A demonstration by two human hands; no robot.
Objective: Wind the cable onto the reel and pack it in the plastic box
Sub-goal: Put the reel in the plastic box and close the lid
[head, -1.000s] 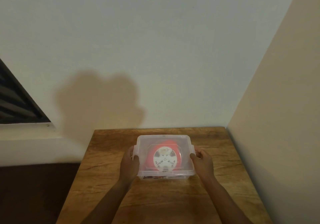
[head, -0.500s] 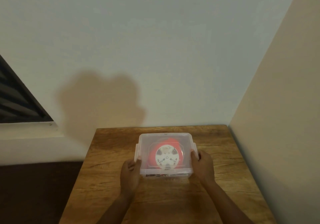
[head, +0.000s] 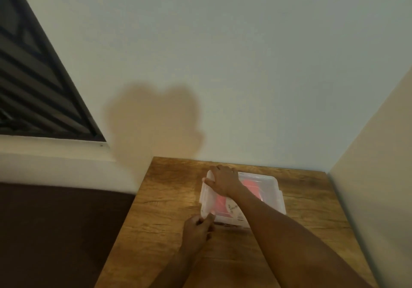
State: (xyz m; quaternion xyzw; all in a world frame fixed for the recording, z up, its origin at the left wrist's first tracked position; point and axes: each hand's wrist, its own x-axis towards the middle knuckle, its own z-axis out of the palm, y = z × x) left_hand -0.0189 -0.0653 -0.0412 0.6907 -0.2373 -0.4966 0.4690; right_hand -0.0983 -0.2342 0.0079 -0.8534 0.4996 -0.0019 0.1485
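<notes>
A clear plastic box (head: 270, 195) with its lid on sits on the wooden table (head: 169, 200), near the back edge. Through the lid shows the red cable reel (head: 253, 187) with a white hub, partly hidden by my right forearm. My right hand (head: 224, 180) reaches across the box and lies palm down on the lid's far-left corner, thumb along the left edge. At the near-left corner, my left hand (head: 197, 229) pinches the box, thumb on top of the lid and fingers curled below the rim. No loose cable is in sight.
A beige wall (head: 370, 176) stands close along the table's right side, and a pale wall runs behind it. A dark window grille (head: 33, 82) is at the upper left. Left of the table the floor is dark. Bare wood lies in front of the box.
My right hand left the box's right side and crossed over to the lid's far-left corner. My left hand slid to the near-left corner. The view swung left, so the box now appears further right.
</notes>
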